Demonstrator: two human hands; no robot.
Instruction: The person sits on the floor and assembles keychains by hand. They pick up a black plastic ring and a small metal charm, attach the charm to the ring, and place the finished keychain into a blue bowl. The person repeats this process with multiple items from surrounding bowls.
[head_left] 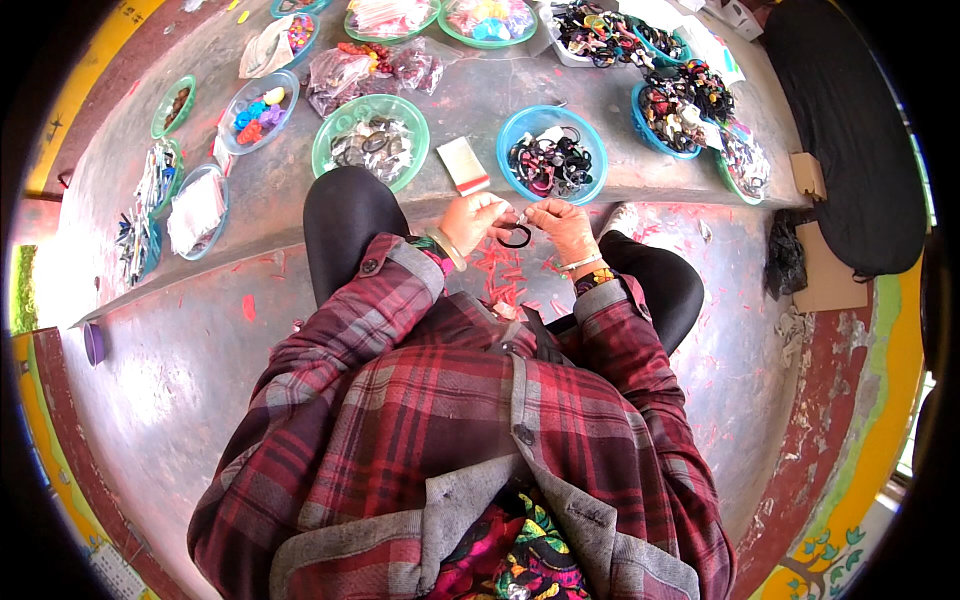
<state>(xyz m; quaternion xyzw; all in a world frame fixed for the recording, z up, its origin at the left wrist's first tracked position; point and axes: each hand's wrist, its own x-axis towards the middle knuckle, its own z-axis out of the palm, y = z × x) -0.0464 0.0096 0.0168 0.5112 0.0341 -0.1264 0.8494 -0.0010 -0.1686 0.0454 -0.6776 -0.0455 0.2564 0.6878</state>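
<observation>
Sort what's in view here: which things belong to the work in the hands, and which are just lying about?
In hand:
- left hand and right hand, both on the black hair ring
- blue bowl of dark hair ties, nearest
- green bowl of rings
- small card with a red edge

Lying about:
- clear bowl of coloured pieces
- plastic bags
- black cushion

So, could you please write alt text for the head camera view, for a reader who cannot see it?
Seen from above, a seated person in a red plaid shirt holds a small black ring between the left hand and right hand. Ahead lie a blue bowl and a green bowl of small hair accessories.
</observation>
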